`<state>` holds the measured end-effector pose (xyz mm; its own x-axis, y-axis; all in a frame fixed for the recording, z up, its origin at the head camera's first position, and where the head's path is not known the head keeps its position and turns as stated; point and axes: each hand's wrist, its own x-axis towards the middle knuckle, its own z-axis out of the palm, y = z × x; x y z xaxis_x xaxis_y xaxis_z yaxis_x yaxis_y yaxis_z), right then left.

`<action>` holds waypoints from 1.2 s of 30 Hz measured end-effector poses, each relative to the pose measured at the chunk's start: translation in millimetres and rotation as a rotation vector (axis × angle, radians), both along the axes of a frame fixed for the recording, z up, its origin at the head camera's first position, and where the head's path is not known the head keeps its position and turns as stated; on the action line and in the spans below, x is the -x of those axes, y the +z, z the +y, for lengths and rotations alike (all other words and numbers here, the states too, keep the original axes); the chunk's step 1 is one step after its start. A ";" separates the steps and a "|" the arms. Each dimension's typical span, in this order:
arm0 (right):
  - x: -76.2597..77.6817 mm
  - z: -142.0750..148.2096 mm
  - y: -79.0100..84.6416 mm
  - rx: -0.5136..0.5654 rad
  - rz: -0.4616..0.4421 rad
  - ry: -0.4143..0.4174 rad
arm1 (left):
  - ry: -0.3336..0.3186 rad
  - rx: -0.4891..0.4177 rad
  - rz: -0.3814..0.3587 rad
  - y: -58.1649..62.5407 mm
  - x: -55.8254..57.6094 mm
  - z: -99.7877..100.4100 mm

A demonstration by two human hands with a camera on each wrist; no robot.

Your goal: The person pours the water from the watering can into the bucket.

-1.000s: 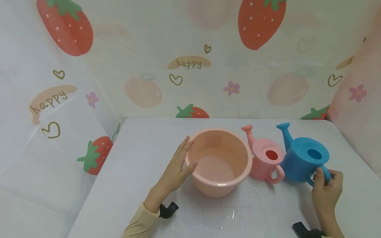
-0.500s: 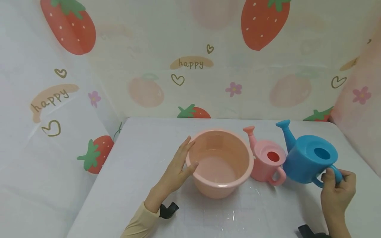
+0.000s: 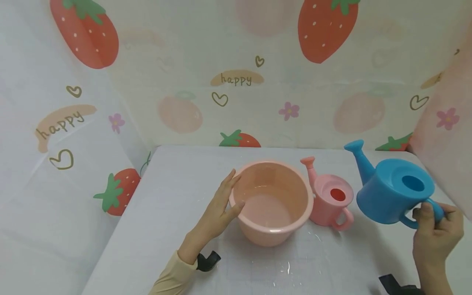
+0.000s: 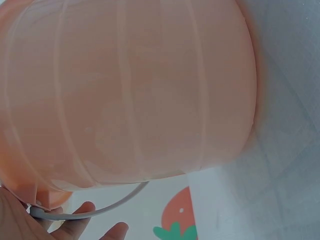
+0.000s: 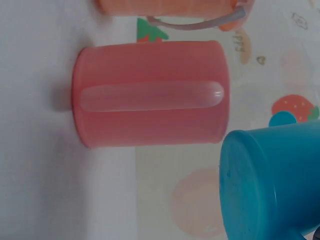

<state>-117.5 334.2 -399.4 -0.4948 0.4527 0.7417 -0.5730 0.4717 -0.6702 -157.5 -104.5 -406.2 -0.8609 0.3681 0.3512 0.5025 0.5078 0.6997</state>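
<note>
A blue watering can hangs above the table at the right, spout toward the back left. My right hand holds its handle, thumb on the near side. The can's base shows in the right wrist view. My left hand rests on the left rim of the pink bucket, its fingers fairly straight and its thumb over the edge. In the left wrist view, several fingertips show beside the grey bail handle. A smaller pink watering can stands upright just right of the bucket.
The white table carries the bucket and the pink can. A curtain printed with strawberries and hearts hangs behind it and along both sides. A dark wrist mount sits under my left wrist.
My right hand has raised the blue watering can off the table and moved it right, away from the pink can. The left hand and bucket stay in place.
</note>
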 end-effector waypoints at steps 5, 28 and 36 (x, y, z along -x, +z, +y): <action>-1.2 -6.7 15.1 0.011 0.036 0.049 | 0.002 0.002 -0.001 -1.6 0.8 -0.5; -1.0 -31.3 56.6 0.069 0.096 0.309 | 0.001 0.005 -0.004 -0.3 1.0 -1.4; 4.2 -42.9 65.4 0.180 0.215 0.555 | -0.004 0.007 -0.002 0.1 0.7 -1.8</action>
<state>-121.8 291.3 -334.1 -0.5400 0.2985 0.7869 -0.8315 -0.0447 -0.5537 -158.2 -106.3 -406.1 -0.8602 0.3744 0.3463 0.5030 0.5107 0.6973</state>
